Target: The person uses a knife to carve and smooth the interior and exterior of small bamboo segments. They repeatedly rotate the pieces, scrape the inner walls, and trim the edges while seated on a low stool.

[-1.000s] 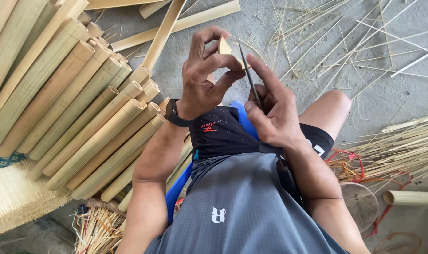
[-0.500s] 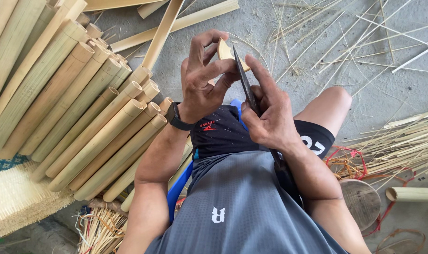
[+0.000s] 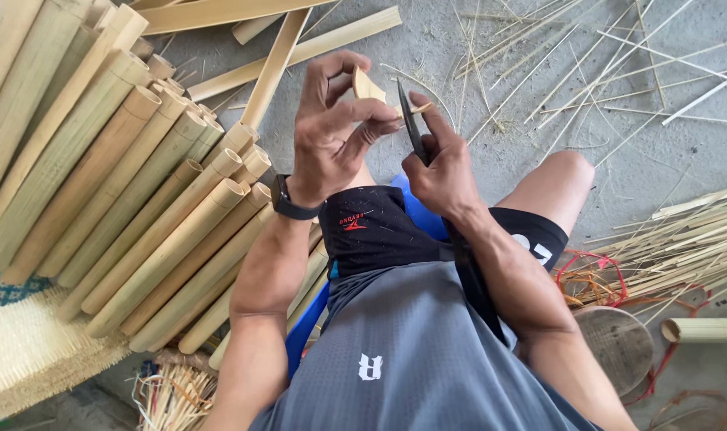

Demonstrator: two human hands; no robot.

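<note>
Pinched between thumb and fingers of the left hand [image 3: 331,136], a small pale bamboo piece [image 3: 368,85] is held raised over the knees so the dark narrow knife blade [image 3: 411,128], gripped tight in the closed right hand [image 3: 443,172], meets its edge; cut bamboo tubes [image 3: 124,191] are stacked at left on the floor.

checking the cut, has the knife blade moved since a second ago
Yes. The dark knife blade in the right hand stands more upright, judged against the bamboo slats on the floor.

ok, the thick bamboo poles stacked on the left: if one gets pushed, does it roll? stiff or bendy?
The bamboo poles look round and smooth, so a loose one would likely roll sideways on the concrete floor. They appear thick and straight, so probably stiff. The open ends look hollow, so likely light for their size.
</note>
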